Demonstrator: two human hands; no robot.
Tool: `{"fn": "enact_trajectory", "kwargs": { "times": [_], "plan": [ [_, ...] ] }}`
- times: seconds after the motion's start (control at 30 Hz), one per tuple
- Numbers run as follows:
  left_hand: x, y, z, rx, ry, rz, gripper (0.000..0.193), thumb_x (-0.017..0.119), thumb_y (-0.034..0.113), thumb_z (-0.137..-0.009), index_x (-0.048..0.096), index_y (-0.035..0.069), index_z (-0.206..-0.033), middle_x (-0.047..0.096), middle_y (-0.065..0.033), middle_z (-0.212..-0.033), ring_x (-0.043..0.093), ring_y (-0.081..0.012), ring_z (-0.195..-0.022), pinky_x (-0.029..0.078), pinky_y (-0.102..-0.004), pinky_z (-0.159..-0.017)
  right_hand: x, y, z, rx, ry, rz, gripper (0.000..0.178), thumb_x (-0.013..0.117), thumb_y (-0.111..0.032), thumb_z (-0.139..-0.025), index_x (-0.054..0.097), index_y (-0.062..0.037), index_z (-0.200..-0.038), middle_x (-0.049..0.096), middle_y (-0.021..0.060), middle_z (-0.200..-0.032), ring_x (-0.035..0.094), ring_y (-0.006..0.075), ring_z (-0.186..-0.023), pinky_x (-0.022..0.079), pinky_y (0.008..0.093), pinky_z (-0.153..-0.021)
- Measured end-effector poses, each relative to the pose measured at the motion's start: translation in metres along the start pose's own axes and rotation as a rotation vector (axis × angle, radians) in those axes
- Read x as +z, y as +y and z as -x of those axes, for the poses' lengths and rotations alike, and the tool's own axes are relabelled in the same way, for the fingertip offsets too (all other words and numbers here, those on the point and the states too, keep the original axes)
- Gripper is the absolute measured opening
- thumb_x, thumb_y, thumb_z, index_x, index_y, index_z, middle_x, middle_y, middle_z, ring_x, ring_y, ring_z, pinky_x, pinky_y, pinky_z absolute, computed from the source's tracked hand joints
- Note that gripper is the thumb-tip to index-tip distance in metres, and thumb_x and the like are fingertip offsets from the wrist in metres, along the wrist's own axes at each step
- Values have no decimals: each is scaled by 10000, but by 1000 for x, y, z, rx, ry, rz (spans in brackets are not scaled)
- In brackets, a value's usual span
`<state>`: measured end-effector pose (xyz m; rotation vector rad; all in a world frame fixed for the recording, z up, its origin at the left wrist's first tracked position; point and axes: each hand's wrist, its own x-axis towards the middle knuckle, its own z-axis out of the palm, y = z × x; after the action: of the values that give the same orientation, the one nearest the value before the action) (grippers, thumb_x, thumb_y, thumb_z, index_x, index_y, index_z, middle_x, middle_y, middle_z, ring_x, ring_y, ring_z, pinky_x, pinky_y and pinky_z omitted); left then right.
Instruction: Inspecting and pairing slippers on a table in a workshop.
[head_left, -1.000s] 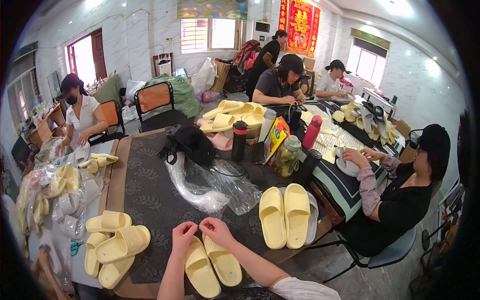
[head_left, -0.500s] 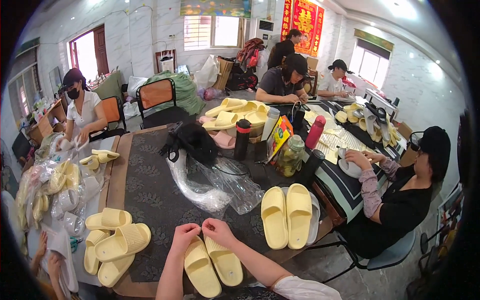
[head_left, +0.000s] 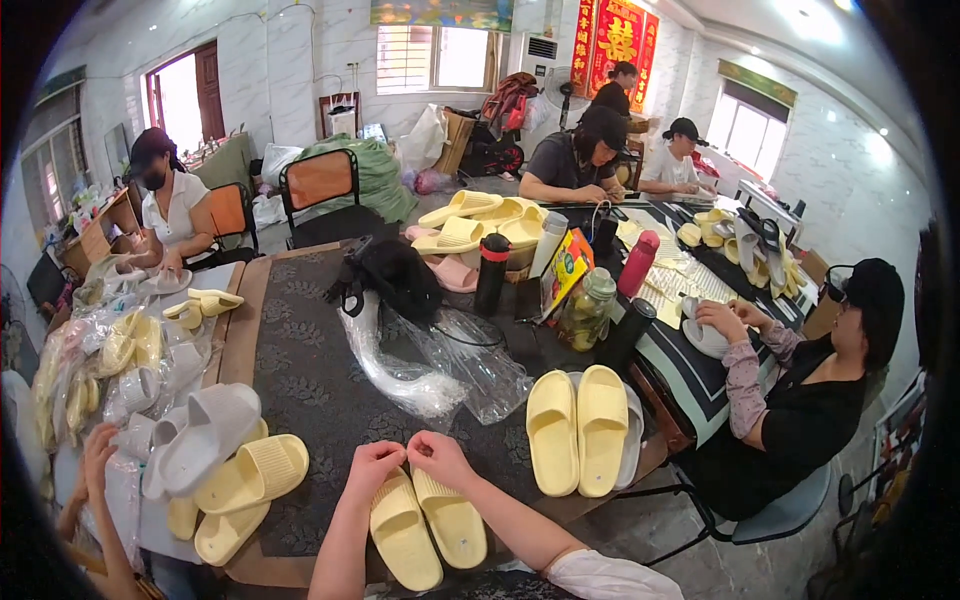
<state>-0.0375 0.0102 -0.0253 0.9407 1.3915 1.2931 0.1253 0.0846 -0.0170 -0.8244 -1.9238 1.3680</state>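
A pair of pale yellow slippers (head_left: 405, 540) lies side by side in front of me, toes pointing away. Over their toe ends, my left hand (head_left: 374, 470) and my right hand (head_left: 442, 460) are closed, fingertips pinched and nearly touching each other. Whatever sits between the fingers is too small to make out. To the right, another yellow pair (head_left: 578, 430) rests on a grey slipper (head_left: 632, 435) that is partly covered. On the left is a pile of yellow slippers (head_left: 275, 470) with grey slippers (head_left: 215, 435) lying on top.
Clear plastic bags (head_left: 430, 385) and a black bag (head_left: 385, 285) lie mid-table. Bottles, including a glass jar (head_left: 588, 308), stand beyond. Bagged slippers (head_left: 130, 350) cover the left table, where a co-worker's hands (head_left: 97, 465) reach in. Another co-worker (head_left: 810, 400) sits at the right.
Grey slippers now lie on the yellow pile at left, and the co-worker's hands there are bare of the slipper. My own hands stay pinched in nearly the same place.
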Motion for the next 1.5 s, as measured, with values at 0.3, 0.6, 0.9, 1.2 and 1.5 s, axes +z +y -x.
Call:
{"fn": "enact_trajectory", "kwargs": {
  "times": [0.3,0.6,0.9,1.2,1.5],
  "plan": [
    [5,5,2,87,199,162,91,668,120,-859,684,35,-886,619,34,-773,541,-52,-692,427,-215,-621,-2,1,-1,72,75,-115,155,657,-176,-892,654,-25,-932,636,-11,-790,560,52,-711,470,232,-653],
    [5,-2,0,118,174,97,117,682,139,-863,689,31,-907,620,42,-769,546,-47,-690,438,-209,-613,4,12,-4,21,134,-47,139,674,-150,-880,656,-25,-938,638,-11,-809,557,47,-705,470,222,-647],
    [6,0,-2,80,175,101,137,693,125,-853,695,15,-935,644,29,-795,560,-50,-716,438,-207,-629,2,18,-3,-3,175,-43,142,682,-159,-878,662,-29,-928,630,-16,-811,546,48,-701,461,214,-643],
    [2,-5,-1,118,194,83,119,670,108,-863,692,17,-937,649,20,-811,570,-56,-737,452,-215,-657,5,11,-3,11,165,-75,117,683,-149,-878,666,-42,-922,588,-45,-750,516,33,-683,431,201,-613],
    [7,1,0,72,171,57,132,679,114,-864,686,15,-952,655,19,-830,565,-49,-749,455,-214,-672,1,15,-2,-9,170,-108,116,693,-131,-874,671,-30,-926,596,-47,-759,515,27,-678,420,193,-611]
  ]
}}
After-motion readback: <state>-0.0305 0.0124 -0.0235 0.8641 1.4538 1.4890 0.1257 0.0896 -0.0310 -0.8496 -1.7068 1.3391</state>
